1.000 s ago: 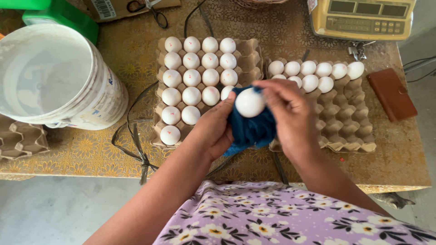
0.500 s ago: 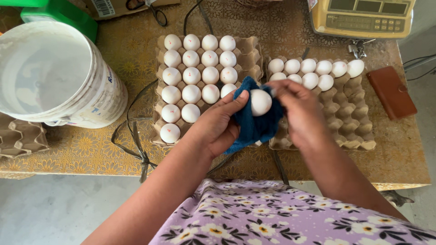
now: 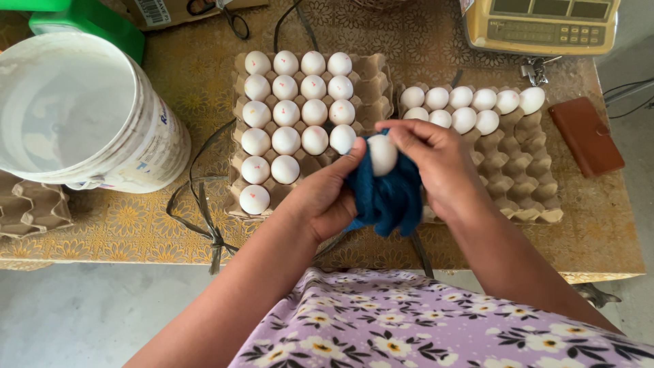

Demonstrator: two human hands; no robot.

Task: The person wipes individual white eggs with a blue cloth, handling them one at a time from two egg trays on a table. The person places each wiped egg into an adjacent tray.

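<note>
1. We hold one white egg (image 3: 382, 154) in the middle of our view, above the table edge.
2. Our right hand (image 3: 436, 163) pinches the egg with its fingers.
3. Our left hand (image 3: 325, 197) is closed on a blue cloth (image 3: 387, 197), which wraps under the egg.
4. At 11 o'clock from the egg sits a nearly full egg tray (image 3: 379, 75).
5. At 2 o'clock sits another egg tray (image 3: 524, 184) with just a few eggs.
6. A big white bucket (image 3: 82, 116) stands far off at 9 o'clock.
</note>
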